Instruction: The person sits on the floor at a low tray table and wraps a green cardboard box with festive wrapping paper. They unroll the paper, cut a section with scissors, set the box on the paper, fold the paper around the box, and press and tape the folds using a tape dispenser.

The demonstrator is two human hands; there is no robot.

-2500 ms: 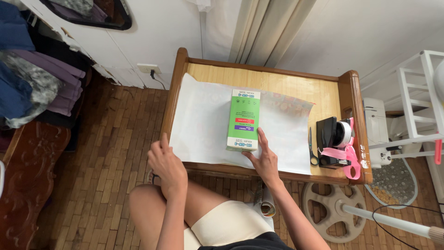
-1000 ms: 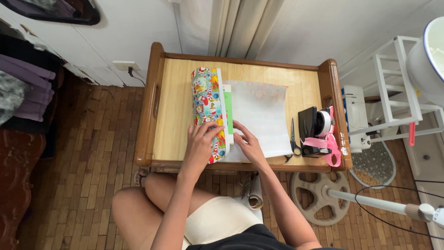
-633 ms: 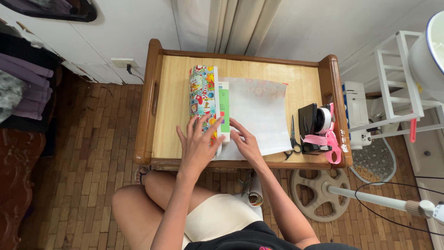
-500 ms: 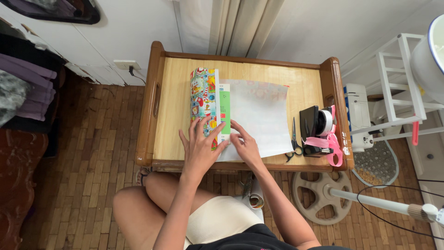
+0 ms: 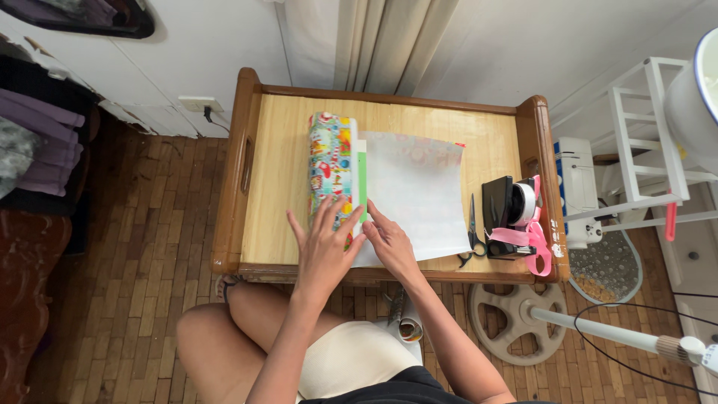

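A long box (image 5: 362, 179) with a green edge stands on its side on a wooden tray table (image 5: 278, 179), its left face covered by colourful patterned wrapping paper (image 5: 331, 166). The paper's white underside (image 5: 419, 191) lies flat to the right of the box. My left hand (image 5: 323, 251) presses flat against the wrapped near end of the box, fingers spread. My right hand (image 5: 391, 243) rests on the white paper just right of the box, fingertips touching its base.
Scissors (image 5: 471, 232) lie at the paper's right edge. Beside them stand a black tape dispenser (image 5: 499, 213) and pink ribbon (image 5: 527, 243). A white shelf (image 5: 643, 142) and a fan base (image 5: 516, 318) are to the right on the wooden floor. A paper roll (image 5: 407, 326) lies under the table.
The box was lying flat on open paper; it has been tipped onto its side with patterned paper folded over it. Both hands moved in to its near end and pressed there.
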